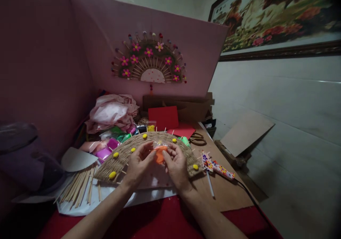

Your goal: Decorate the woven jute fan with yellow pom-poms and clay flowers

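An orange lump in a clear plastic wrapper [160, 154] is held up at the centre, between my two hands. My left hand [141, 161] pinches its left side, and my right hand [174, 161] grips its right side with thumb and fingers. Just behind and below them lies a fan-shaped piece wound with brown twine [124, 157]. Yellow dots [112, 175] sit on the twine, and thin stick ends poke out along its curved edge. The fan's pale inner part is partly covered by my hands.
Wooden sticks [77, 187] lie at the left. A patterned glue gun [218, 168] with a cord and scissors [197, 138] are on the right. Behind are red paper [163, 117], pink cloth [113, 111] and purple packets [103, 154]. A finished flowered fan [148, 59] hangs at the back.
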The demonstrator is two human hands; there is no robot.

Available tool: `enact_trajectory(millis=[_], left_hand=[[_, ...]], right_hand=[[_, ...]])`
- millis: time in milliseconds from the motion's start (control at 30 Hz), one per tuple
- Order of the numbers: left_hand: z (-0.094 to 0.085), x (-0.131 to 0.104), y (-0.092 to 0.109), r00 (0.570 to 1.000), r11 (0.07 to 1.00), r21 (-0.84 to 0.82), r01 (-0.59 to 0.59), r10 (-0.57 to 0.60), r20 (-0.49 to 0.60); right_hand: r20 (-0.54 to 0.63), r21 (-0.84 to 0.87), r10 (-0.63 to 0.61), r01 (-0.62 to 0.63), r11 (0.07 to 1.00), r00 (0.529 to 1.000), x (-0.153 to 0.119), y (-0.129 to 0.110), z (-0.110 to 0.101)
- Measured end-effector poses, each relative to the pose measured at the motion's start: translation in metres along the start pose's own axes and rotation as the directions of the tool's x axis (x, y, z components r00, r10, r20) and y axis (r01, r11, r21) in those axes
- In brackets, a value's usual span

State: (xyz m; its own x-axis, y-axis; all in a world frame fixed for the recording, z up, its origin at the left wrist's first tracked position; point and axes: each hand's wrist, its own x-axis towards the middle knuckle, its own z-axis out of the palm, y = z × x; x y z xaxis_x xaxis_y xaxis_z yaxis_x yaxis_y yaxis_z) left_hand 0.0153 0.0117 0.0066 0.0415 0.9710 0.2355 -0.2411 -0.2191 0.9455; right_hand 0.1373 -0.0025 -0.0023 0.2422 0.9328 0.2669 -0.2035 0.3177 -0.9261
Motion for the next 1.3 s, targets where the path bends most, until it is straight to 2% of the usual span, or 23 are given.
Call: enact_trajectory(millis=[133, 200, 367, 500, 633, 833, 900, 1000, 1067, 1133, 1233, 1300], left_hand=[[0.001, -0.004, -0.006, 0.984, 0.989, 0.010, 0.146, -0.146, 0.105], [0.000, -0.004, -0.008, 0.982, 0.985, -0.016, 0.172, -0.170, 0.084], [-0.004, 0.003, -0.006, 0.990, 0.990, -0.022, 0.138, -0.138, 0.004], [-0.008, 0.005, -0.006, 0.992, 0.993, 0.000, 0.118, -0.118, 0.039], [-0.007, 0.001, -0.005, 0.991, 0.995, 0.046, 0.090, -0.094, 0.093], [-0.002, -0.004, -0.002, 0.984, 0.984, 0.128, 0.123, -0.138, 0.112], [-0.002, -0.004, -0.002, 0.992, 0.987, 0.142, 0.073, -0.087, 0.094], [-0.001, -0.006, 0.001, 0.994, 0.969, 0.223, -0.104, 0.092, 0.065], [-0.001, -0.008, 0.002, 0.971, 0.918, 0.316, -0.241, 0.224, 0.088], [-0.002, -0.010, 0.002, 0.927, 0.839, 0.396, -0.374, 0.336, 0.164], [-0.005, -0.009, -0.003, 0.799, 0.653, 0.463, -0.600, 0.518, 0.305], [-0.009, -0.007, -0.007, 0.705, 0.521, 0.483, -0.704, 0.599, 0.381]], right_hand=[[-0.074, -0.013, 0.060, -0.061, 0.998, 0.996, 0.002, -0.006, -0.004], [-0.074, -0.031, 0.076, -0.078, 0.996, 0.994, 0.001, -0.006, -0.006], [-0.049, -0.087, 0.089, -0.093, 0.992, 0.995, 0.000, 0.000, -0.006], [-0.050, -0.096, 0.091, -0.095, 0.991, 0.995, 0.003, 0.004, -0.009], [-0.026, -0.109, 0.041, -0.043, 0.993, 0.999, 0.004, 0.001, -0.011], [0.104, -0.145, -0.068, 0.083, 0.986, 0.992, -0.002, -0.007, -0.008], [0.078, -0.189, -0.113, 0.126, 0.974, 0.991, -0.003, -0.008, -0.009], [-0.093, -0.268, -0.210, 0.178, 0.947, 0.973, -0.004, -0.009, -0.012], [-0.100, -0.258, -0.199, 0.168, 0.952, 0.975, -0.006, -0.010, -0.012], [0.029, -0.155, -0.074, 0.078, 0.985, 0.997, -0.007, -0.011, -0.011], [0.200, 0.083, 0.146, -0.165, 0.983, 0.969, -0.007, -0.014, -0.008], [0.254, 0.229, 0.215, -0.275, 0.934, 0.943, -0.005, -0.017, -0.007]])
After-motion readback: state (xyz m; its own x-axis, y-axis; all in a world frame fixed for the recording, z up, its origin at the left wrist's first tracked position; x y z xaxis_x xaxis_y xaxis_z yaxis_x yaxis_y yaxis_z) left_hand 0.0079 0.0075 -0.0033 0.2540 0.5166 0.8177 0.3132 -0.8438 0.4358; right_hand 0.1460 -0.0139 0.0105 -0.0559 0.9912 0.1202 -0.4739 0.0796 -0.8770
